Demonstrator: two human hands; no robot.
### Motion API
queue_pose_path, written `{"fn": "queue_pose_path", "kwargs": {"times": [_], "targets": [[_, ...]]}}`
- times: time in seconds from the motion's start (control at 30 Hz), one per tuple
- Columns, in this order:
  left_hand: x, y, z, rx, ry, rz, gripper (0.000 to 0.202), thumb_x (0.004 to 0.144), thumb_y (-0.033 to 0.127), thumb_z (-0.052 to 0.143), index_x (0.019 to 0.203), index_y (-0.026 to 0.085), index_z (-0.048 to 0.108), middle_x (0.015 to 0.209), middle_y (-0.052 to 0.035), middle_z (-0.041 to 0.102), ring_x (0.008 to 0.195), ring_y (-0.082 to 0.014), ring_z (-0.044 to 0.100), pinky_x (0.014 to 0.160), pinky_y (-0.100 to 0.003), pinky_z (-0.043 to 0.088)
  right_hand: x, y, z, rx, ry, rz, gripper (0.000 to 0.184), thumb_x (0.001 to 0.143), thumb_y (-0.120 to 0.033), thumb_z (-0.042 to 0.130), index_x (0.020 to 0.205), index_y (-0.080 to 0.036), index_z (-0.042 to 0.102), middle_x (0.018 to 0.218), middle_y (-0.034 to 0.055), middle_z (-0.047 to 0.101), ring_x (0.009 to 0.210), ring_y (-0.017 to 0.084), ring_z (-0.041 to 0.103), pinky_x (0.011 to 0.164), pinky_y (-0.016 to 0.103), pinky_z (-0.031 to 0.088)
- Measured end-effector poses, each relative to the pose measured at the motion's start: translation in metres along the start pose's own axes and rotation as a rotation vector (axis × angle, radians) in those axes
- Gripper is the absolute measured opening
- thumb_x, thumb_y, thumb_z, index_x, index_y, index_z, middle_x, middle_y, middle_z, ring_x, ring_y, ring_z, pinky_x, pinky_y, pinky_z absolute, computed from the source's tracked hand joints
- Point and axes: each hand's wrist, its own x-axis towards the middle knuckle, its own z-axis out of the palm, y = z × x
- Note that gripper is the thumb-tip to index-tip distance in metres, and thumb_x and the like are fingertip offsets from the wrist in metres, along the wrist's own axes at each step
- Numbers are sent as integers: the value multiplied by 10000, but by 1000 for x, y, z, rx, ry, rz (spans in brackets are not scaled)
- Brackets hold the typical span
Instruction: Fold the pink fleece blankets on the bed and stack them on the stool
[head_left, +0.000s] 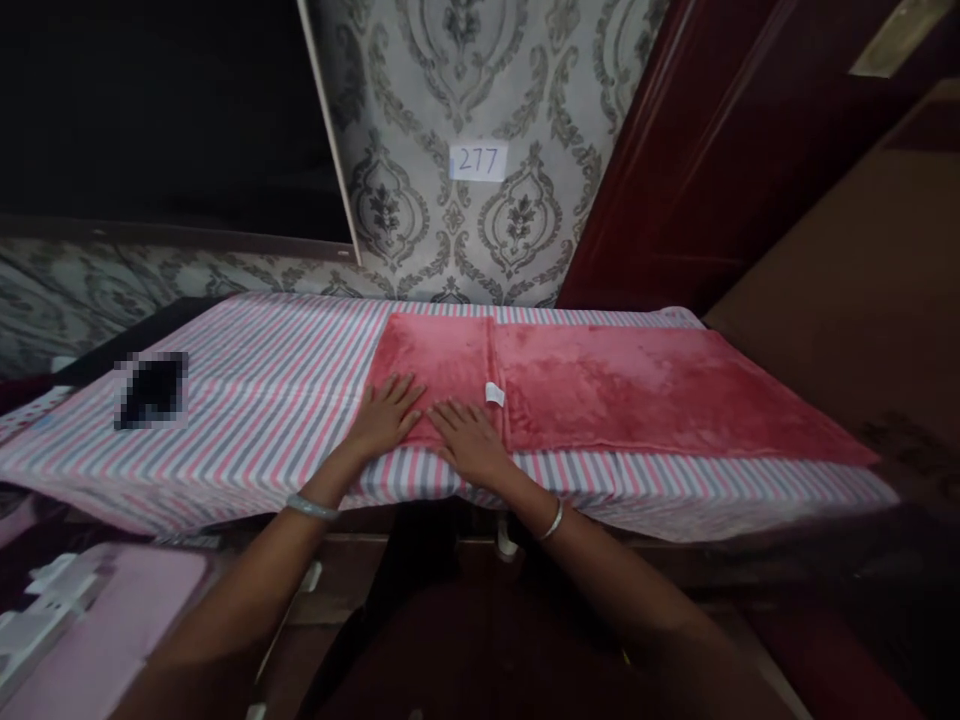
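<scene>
A red plush blanket (622, 385) lies spread along the right half of a table, with its left end folded over into a flap (442, 345). A small white tag (494, 394) shows at the flap's edge. My left hand (384, 415) rests flat on the lower left corner of the folded part, fingers spread. Just right of it, my right hand (469, 440) lies palm down near the front edge of the same flap, fingers stretched out. Neither hand grips anything.
A striped cloth (277, 380) covers the table. A dark pixelated object (152, 390) lies on its left part. Behind stand a television (165, 120), a patterned wall with a paper label (478, 160), and a dark red door (675, 160). A pink surface (135, 610) is at lower left.
</scene>
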Motion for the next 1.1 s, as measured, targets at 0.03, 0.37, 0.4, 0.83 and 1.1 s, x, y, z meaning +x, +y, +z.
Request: {"fn": "queue_pose_path", "kwargs": {"times": [0.03, 0.37, 0.4, 0.83, 1.1], "targets": [[-1, 1, 1, 8, 8, -4, 559, 1046, 413, 360, 1585, 267, 388, 1691, -82, 284, 1579, -331, 195, 1236, -657, 164, 0, 0, 0, -1, 8, -1, 599, 1050, -419, 483, 1594, -190, 384, 1644, 100, 384, 1539, 263, 296, 1257, 492, 224], [-4, -12, 3, -320, 344, -173, 570, 941, 427, 545, 1433, 143, 587, 1642, -177, 364, 1540, -345, 295, 1268, -509, 247, -5, 4, -4, 37, 35, 42, 539, 1014, -301, 558, 1534, -193, 466, 1620, 106, 428, 1518, 258, 327, 1244, 481, 245], [-7, -16, 2, -423, 383, -256, 568, 918, 411, 583, 1421, 146, 595, 1611, -178, 411, 1522, -345, 333, 1262, -502, 270, -5, 3, -6, 47, 34, 47, 538, 1010, -295, 561, 1530, -190, 470, 1619, 109, 429, 1515, 261, 330, 1243, 482, 246], [-19, -11, -53, -1597, 297, -726, 689, 802, 104, 753, 1454, 191, 546, 999, -63, 769, 723, -139, 708, 674, -226, 575, 22, -32, -13, 156, 54, 131, 801, 932, -390, 668, 1623, -231, 295, 1636, 161, 373, 1507, 349, 307, 1216, 580, 230], [10, -44, -42, -1546, 303, -850, 768, 823, 180, 753, 1522, 142, 438, 821, -45, 726, 595, -142, 661, 595, -238, 541, 34, -28, -4, 218, 109, 139, 572, 962, -115, 447, 1529, -187, 466, 1500, 120, 565, 1370, 259, 493, 1157, 458, 381]]}}
